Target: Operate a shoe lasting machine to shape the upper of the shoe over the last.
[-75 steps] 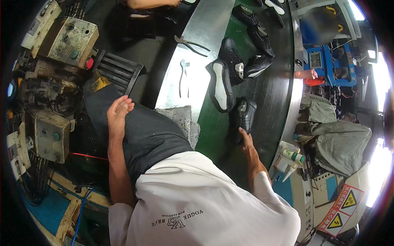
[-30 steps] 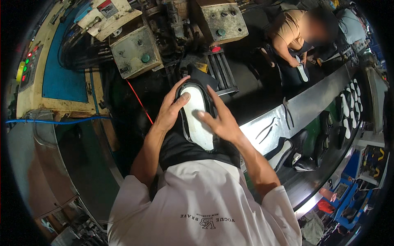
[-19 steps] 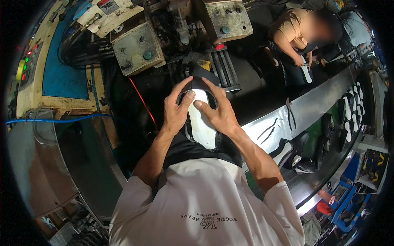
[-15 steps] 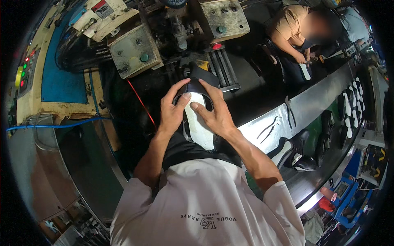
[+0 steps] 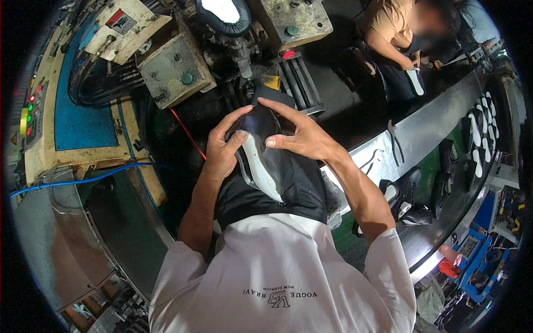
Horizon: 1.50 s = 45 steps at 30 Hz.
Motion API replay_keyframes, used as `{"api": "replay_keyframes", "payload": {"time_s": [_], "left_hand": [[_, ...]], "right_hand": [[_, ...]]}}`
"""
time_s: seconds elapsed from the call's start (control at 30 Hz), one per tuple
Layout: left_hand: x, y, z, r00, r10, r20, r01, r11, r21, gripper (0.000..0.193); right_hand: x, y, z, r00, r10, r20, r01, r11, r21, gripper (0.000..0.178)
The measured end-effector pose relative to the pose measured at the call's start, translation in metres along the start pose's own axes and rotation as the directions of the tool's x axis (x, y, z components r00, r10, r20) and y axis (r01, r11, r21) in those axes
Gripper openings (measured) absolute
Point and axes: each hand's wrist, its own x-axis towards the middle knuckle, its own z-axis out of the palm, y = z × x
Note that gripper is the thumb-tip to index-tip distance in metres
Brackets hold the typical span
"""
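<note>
A black shoe upper (image 5: 260,121) with a long white sole-shaped board (image 5: 257,161) on its underside is held over my lap, toe pointing away and tilted onto one side. My left hand (image 5: 224,145) grips the shoe's left edge, thumb on the white board and fingers along the outer side. My right hand (image 5: 302,133) wraps the toe from the right; its index finger reaches the toe tip and its thumb presses on the black side. The fingers' undersides are hidden. The shoe's heel end rests near my dark apron (image 5: 300,188).
On the metal bench (image 5: 427,125) to the right lie pincers (image 5: 395,143), more pliers (image 5: 373,160) partly behind my forearm, and several black shoes (image 5: 410,191). White sole boards (image 5: 478,139) line the far right. Control boxes (image 5: 176,69) stand ahead. A co-worker (image 5: 388,33) handles another shoe.
The shoe has rolled onto its side, showing more black upper. My right thumb has moved off the white board. The view has shifted, bringing a white sole shape on the machine into sight.
</note>
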Motion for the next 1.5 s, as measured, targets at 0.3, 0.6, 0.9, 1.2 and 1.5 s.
{"api": "replay_keyframes", "payload": {"time_s": [0.3, 0.6, 0.9, 1.2, 1.5], "left_hand": [[0.011, -0.006, 0.015, 0.991, -0.088, -0.097, 0.102, 0.985, 0.142, 0.052], [0.016, -0.017, 0.023, 0.968, -0.247, -0.039, 0.241, 0.963, -0.124, 0.054], [0.014, -0.058, 0.017, 0.977, -0.211, -0.027, 0.211, 0.977, -0.017, 0.053], [0.026, -0.057, 0.015, 0.94, -0.283, 0.189, 0.314, 0.935, -0.164, 0.063], [0.031, -0.067, 0.021, 0.952, -0.297, 0.07, 0.298, 0.955, 0.001, 0.064]], "right_hand": [[0.0, 0.023, 0.027, 0.978, 0.005, -0.209, -0.069, 0.952, -0.298, 0.093], [-0.003, 0.045, 0.004, 0.941, 0.313, -0.132, -0.272, 0.927, 0.259, 0.089], [-0.003, 0.065, 0.01, 0.93, 0.333, -0.155, -0.29, 0.925, 0.247, 0.089], [-0.021, 0.068, 0.005, 0.916, 0.391, -0.086, -0.277, 0.773, 0.571, 0.091], [-0.02, 0.062, 0.008, 0.897, 0.397, -0.194, -0.313, 0.881, 0.356, 0.087]]}}
